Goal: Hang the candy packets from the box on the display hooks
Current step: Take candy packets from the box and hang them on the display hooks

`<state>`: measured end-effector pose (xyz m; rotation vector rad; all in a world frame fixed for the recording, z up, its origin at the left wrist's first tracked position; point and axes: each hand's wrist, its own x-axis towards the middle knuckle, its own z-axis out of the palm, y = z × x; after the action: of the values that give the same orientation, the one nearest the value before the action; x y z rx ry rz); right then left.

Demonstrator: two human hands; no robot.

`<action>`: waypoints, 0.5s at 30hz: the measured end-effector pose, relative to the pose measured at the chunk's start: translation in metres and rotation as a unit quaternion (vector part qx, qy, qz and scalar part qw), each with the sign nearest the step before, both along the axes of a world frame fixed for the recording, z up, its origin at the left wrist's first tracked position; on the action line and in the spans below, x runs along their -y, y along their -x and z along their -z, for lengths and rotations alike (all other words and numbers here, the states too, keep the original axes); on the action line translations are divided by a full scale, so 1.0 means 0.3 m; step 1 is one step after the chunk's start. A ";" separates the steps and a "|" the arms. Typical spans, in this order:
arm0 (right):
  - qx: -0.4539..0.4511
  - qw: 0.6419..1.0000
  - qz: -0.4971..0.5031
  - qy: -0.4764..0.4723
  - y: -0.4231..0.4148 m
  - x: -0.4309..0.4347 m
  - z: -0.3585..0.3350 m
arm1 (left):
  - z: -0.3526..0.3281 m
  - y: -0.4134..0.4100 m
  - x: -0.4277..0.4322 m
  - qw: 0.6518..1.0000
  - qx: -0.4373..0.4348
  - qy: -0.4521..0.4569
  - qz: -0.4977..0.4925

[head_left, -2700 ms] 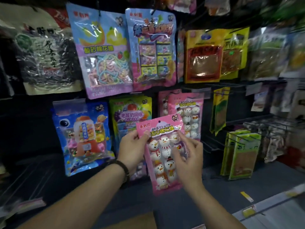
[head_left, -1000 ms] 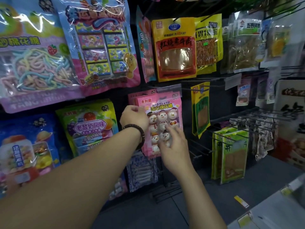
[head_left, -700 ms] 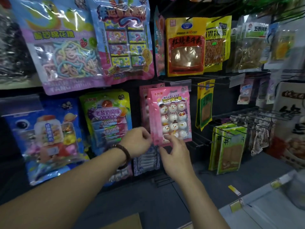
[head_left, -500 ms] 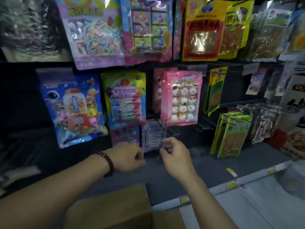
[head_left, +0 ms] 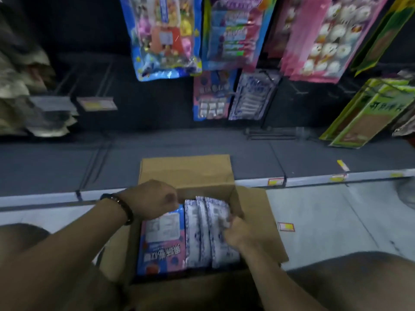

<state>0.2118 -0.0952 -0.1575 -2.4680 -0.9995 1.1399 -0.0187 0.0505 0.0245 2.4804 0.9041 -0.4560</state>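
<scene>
Retrieval is the step in hand: the right hand [head_left: 238, 232] pinches blue-and-white candy packets [head_left: 202, 232] at the right wall of the cardboard box [head_left: 186, 171]. The left hand [head_left: 152, 199] curls over the pink packet [head_left: 161, 243], its grip unclear. Next, lift one packet out and thread it onto the hook carrying the matching hung packets [head_left: 251, 97].

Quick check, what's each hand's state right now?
Left hand: curled at the top of the pink-and-blue packet; grip cannot be told.
Right hand: holding a blue-and-white packet in the box.
</scene>
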 end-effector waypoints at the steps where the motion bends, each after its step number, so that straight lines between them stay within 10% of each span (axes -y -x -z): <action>1: 0.008 0.999 -0.009 0.032 0.011 0.017 0.054 | 0.012 0.002 0.005 1.000 -0.005 0.005 0.011; 15: 0.051 0.991 -0.010 0.125 0.127 -0.111 0.339 | 0.158 0.027 -0.055 0.989 -0.133 0.042 0.057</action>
<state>0.1738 -0.0620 -0.2593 -2.7430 -0.9616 1.2238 -0.0266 0.0672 -0.0229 2.4386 0.8246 -0.8623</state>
